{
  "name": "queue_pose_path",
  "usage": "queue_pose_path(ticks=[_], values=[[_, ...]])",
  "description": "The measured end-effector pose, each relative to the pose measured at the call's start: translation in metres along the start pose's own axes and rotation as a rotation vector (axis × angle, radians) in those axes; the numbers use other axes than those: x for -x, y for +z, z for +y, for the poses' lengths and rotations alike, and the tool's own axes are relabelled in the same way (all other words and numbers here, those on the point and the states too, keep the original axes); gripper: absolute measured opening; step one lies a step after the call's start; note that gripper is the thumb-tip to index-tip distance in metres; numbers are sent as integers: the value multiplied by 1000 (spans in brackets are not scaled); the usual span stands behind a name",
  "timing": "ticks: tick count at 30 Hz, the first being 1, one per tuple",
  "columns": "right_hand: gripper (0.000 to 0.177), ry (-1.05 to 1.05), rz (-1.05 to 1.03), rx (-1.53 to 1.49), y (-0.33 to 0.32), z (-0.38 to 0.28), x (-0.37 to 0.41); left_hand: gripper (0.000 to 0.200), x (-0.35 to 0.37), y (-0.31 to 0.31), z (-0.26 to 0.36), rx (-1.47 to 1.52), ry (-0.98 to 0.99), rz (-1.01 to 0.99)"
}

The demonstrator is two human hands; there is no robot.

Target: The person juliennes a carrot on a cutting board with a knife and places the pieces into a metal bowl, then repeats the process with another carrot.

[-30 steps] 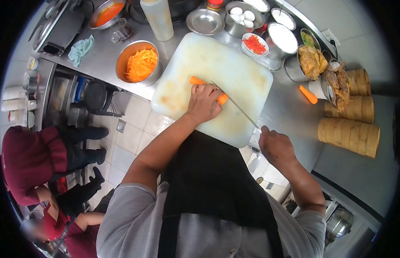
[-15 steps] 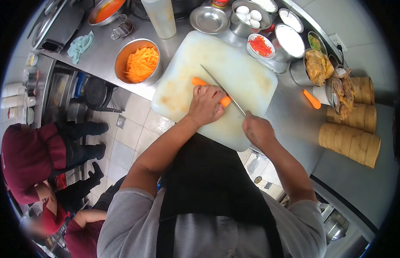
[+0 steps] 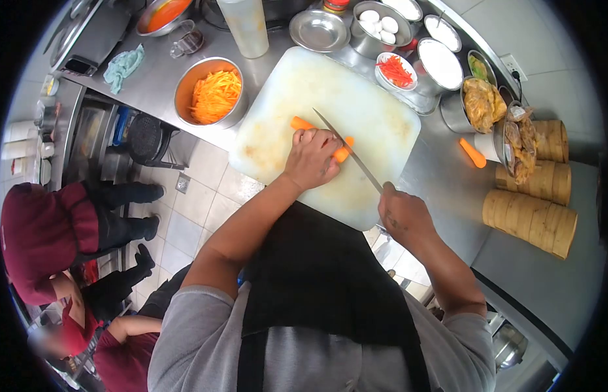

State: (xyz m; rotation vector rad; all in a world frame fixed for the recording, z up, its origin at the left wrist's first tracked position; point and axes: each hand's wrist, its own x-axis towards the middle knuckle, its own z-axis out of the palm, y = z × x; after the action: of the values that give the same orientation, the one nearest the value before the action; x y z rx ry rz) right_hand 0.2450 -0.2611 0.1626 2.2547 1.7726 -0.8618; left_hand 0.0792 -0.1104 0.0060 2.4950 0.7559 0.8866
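Observation:
On the white cutting board (image 3: pixel 323 85) lies a peeled carrot (image 3: pixel 302 123), crosswise under my left hand (image 3: pixel 312 157). The fingers of that hand are curled over the carrot and press it to the board. My right hand (image 3: pixel 403 212) is wrapped around the handle of a long knife (image 3: pixel 356 160). The blade points up and left and crosses the carrot just right of my left fingers. A small orange piece shows on the blade's far side. The hand hides the middle of the carrot.
A steel bowl of shredded carrot (image 3: pixel 215 98) stands left of the board. Behind it are a bowl of red strips (image 3: pixel 396 70), a pot of eggs (image 3: pixel 380 29) and a steel plate (image 3: pixel 319 31). Another carrot (image 3: pixel 472 153) and bamboo steamers (image 3: pixel 529 219) sit right. Several people in maroon (image 3: pixel 46 242) are at left.
My right hand has shifted right and slightly down, drawing the knife with it. A small carrot piece now shows beyond the blade. My left hand stays on the carrot.

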Motion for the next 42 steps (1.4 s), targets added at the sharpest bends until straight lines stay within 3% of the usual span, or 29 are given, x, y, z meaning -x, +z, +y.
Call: queue_pose_path(ticks=[2,4,8,14,20,22,23,25,32,35,38,40,42], values=[[18,18,-56,-14,3,3,-1,35,-1,0,-2,25,26,33],[18,-136,133,-214,34,17,-17,36,-1,-1,0,22,24,40],[17,-87,251,-122,68,8,-86,37,0,1,-2,10,24,20],[18,-31,223,-146,25,-4,-46,36,-1,-1,0,24,25,32],[18,35,4,-42,14,-1,-14,35,0,-3,-1,13,17,13],[18,-250,302,-260,49,14,-33,35,-1,-4,1,12,11,17],[18,-252,301,-258,60,11,-51,35,-2,-3,1,10,11,27],[18,-51,258,-126,69,-3,-90,35,-1,-3,2,4,12,27],[18,-4,198,-102,22,-13,-49,33,-1,-4,1,17,24,38],[18,-38,124,-84,12,-11,-20,32,1,-2,-2,10,25,24],[19,68,-27,-50,16,-11,-20,33,-1,-3,-1,-6,38,61],[20,-62,206,-131,52,-3,-52,32,-1,-3,-1,2,33,54],[20,-39,214,-120,69,-8,-90,32,-1,-2,-1,8,30,57]])
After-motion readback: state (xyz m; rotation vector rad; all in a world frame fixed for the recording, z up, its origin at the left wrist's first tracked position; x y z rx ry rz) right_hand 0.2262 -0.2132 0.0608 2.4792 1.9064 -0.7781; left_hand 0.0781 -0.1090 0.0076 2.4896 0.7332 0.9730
